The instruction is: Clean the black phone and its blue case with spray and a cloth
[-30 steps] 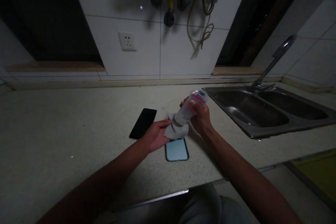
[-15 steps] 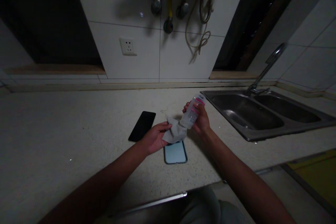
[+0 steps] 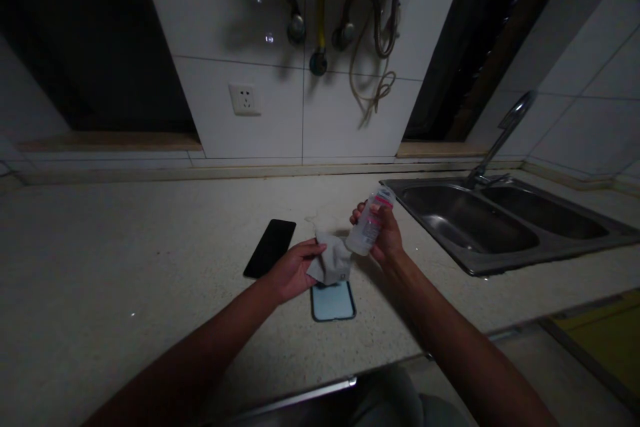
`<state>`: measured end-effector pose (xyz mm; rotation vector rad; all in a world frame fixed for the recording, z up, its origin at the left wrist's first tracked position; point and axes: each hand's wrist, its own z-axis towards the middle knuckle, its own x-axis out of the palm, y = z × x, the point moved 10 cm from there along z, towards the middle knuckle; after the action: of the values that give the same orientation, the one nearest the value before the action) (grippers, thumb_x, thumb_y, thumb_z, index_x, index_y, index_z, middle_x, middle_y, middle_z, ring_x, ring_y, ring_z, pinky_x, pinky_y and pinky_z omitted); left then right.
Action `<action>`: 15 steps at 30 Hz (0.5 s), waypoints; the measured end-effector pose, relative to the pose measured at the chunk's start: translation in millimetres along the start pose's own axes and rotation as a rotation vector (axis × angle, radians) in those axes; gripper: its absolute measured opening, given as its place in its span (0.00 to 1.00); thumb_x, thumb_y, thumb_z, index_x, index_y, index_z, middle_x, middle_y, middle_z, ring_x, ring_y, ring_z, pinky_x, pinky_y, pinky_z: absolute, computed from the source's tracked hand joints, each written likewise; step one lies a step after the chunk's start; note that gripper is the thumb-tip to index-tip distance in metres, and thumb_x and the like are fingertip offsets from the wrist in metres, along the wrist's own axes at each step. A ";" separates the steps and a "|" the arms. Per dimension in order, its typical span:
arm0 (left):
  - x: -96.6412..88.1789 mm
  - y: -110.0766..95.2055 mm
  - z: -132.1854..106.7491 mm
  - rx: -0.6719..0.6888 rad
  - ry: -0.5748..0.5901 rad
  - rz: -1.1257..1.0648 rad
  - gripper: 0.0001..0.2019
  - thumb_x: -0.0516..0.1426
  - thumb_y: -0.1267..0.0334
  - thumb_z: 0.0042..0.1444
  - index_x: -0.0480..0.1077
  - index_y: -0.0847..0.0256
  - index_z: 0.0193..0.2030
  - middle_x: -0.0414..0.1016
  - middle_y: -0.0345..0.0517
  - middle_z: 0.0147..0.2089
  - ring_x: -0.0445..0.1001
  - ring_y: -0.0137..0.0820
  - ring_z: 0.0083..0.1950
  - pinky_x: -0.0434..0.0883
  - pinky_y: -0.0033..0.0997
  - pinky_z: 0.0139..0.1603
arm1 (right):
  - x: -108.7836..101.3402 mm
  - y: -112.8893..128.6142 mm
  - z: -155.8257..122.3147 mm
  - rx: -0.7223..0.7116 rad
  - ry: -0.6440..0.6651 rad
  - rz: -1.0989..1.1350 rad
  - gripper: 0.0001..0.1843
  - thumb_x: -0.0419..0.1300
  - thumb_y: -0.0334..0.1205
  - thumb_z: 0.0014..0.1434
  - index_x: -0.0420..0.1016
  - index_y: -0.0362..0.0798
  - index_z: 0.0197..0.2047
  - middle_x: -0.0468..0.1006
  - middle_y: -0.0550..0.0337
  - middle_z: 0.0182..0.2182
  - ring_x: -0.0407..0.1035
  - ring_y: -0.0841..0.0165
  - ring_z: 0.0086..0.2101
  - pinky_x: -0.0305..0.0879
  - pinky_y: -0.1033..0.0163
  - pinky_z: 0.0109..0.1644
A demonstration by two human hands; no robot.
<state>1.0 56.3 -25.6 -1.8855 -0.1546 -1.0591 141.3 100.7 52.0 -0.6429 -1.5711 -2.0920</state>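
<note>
My left hand [image 3: 297, 270] pinches a small grey cloth [image 3: 334, 260] between thumb and fingers. Tilted in my right hand [image 3: 386, 230] is a clear plastic bottle [image 3: 369, 227] with pink on its label, its lower end towards the cloth. Whether the bottle touches the cloth I cannot tell. Below the cloth a phone case [image 3: 333, 301] with a dark rim and pale blue inside lies on the counter, its upper part hidden. A black smartphone [image 3: 271, 247] lies flat left of the cloth, beside my left hand.
A steel double sink [image 3: 467, 220] with a faucet [image 3: 503, 137] is set into the pale speckled counter [image 3: 125, 267] at right. Hoses and valves [image 3: 320, 61] hang on the tiled wall, near a power socket [image 3: 245, 100]. The counter's front edge runs close to me.
The view has tilted up slightly, so everything sits lower in the picture. The cloth hangs more upright, a little further left of the bottle. Both hands keep their hold.
</note>
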 end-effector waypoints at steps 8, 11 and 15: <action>-2.1 0.3 -1.1 -0.012 -0.035 0.017 0.15 0.58 0.74 0.57 0.74 0.70 0.51 0.80 0.59 0.45 0.80 0.38 0.44 0.75 0.35 0.46 | 0.6 1.7 -0.1 0.048 0.021 0.076 0.18 0.74 0.47 0.40 0.72 0.50 0.30 0.73 0.67 0.25 0.69 0.73 0.26 0.73 0.67 0.31; -2.9 -1.2 -1.0 0.000 -0.042 0.018 0.15 0.59 0.75 0.56 0.74 0.69 0.52 0.81 0.58 0.45 0.80 0.38 0.44 0.75 0.35 0.46 | 5.2 -5.0 0.2 0.106 0.054 0.116 0.18 0.74 0.46 0.41 0.74 0.50 0.33 0.74 0.67 0.27 0.70 0.73 0.27 0.74 0.68 0.33; 0.9 -1.6 -0.7 0.009 -0.001 0.020 0.16 0.59 0.74 0.56 0.74 0.68 0.52 0.80 0.57 0.45 0.80 0.39 0.45 0.74 0.33 0.46 | 7.6 -9.9 -1.4 0.124 0.057 0.134 0.20 0.74 0.47 0.42 0.75 0.50 0.36 0.77 0.66 0.30 0.71 0.74 0.27 0.74 0.68 0.34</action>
<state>0.3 56.4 -23.7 -1.8760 -0.1405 -1.0424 129.2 101.3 48.8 -0.6215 -1.5671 -1.8829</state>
